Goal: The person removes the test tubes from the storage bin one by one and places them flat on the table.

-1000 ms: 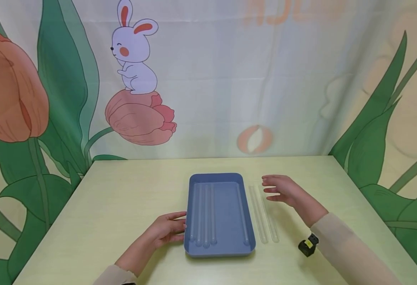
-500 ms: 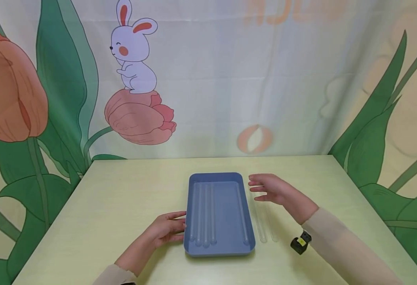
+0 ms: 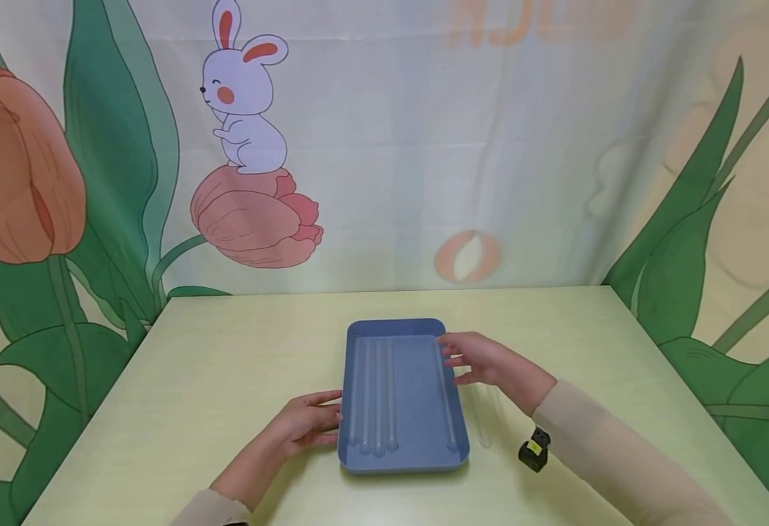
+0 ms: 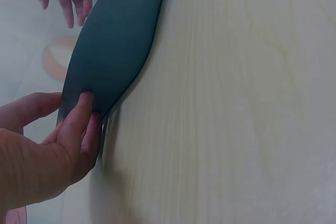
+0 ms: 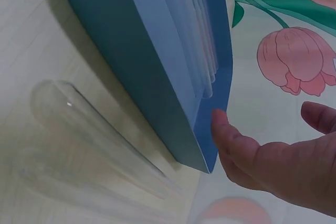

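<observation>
A blue rectangular tray [image 3: 418, 456] lies on the table with clear test tubes in it. Several tubes [image 3: 377, 394] are side by side along its left half, and one tube [image 3: 448, 416] lies along the right wall. My left hand [image 3: 308, 420] touches the tray's left side; the left wrist view shows its fingertips [image 4: 86, 98] against the outer wall. Over the tray's right rim, near the far corner, my right hand [image 3: 479, 358] has its fingers spread and holds nothing. Two more test tubes lie right of the tray, the nearer one [image 5: 100, 124] plain in the right wrist view, partly hidden by my right hand in the head view.
The pale wooden table [image 3: 246, 351] ends at a printed curtain [image 3: 371, 183] with a rabbit and tulips. A small black device [image 3: 534, 449] hangs at my right wrist.
My right hand has moved left, from above the loose tubes on the table to the tray's right rim. My left hand and the tray have stayed in place.
</observation>
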A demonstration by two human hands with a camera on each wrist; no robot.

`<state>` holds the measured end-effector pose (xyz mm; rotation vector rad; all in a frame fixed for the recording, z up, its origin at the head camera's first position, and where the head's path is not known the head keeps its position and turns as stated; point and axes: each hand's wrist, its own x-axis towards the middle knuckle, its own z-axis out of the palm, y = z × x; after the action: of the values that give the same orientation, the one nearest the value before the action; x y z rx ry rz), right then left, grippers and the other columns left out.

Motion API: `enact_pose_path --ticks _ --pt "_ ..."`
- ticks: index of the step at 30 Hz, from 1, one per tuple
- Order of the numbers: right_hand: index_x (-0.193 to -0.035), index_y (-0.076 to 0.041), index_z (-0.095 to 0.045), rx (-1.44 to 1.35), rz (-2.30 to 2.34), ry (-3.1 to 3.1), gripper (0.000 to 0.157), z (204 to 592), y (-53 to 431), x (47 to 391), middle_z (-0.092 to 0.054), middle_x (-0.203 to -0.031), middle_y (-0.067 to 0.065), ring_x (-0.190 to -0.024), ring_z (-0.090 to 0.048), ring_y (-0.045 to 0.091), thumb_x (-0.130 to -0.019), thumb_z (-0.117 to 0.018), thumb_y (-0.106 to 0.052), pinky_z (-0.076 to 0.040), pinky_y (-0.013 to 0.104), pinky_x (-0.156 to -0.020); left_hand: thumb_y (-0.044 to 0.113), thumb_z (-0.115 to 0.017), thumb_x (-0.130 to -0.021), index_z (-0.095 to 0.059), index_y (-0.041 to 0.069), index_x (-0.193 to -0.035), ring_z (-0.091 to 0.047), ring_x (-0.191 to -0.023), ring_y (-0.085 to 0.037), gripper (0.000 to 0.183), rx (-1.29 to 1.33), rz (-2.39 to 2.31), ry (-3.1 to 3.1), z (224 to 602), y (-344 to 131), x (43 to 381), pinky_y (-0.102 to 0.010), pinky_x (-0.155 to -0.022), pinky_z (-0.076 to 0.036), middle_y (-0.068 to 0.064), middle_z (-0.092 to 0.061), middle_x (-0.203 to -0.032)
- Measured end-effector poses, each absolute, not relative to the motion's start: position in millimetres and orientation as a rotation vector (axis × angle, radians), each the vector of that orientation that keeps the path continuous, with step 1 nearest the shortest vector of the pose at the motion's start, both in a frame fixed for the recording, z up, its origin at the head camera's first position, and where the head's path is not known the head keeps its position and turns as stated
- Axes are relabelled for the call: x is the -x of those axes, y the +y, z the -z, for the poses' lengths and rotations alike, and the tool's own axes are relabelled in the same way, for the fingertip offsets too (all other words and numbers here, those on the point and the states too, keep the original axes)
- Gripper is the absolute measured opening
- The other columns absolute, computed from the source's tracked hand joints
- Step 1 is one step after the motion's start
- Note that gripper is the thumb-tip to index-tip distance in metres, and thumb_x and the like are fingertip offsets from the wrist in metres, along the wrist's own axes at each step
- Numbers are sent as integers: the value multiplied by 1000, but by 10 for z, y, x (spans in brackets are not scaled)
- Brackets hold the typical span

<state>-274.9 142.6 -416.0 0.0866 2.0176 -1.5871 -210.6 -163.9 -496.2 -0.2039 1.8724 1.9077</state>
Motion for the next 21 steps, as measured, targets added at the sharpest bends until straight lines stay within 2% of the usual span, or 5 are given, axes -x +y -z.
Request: enact_pose_path --ticks 11,21 --pt "-157 2 -34 -97 1540 2014 61 4271 1276 2736 -12 -169 30 -157 -16 45 -105 -43 -27 -30 62 -124 -1 -59 -95 -41 -7 -152 -71 -101 -16 61 211 -1908 1885 4960 -1645 2103 -33 -80 -65 -33 -46 -153" --pt "-161 6 -14 -212 1637 1948 75 4319 1167 2727 -1 -170 29 -158 -3 47 -102 -51 -23 -21 59 -129 -1 -58 -95 -39 -7 -153 -70 -102 -15 62 187 -1899 1877 4944 -1651 2096 -31 -81 -64 -33 -45 -154"
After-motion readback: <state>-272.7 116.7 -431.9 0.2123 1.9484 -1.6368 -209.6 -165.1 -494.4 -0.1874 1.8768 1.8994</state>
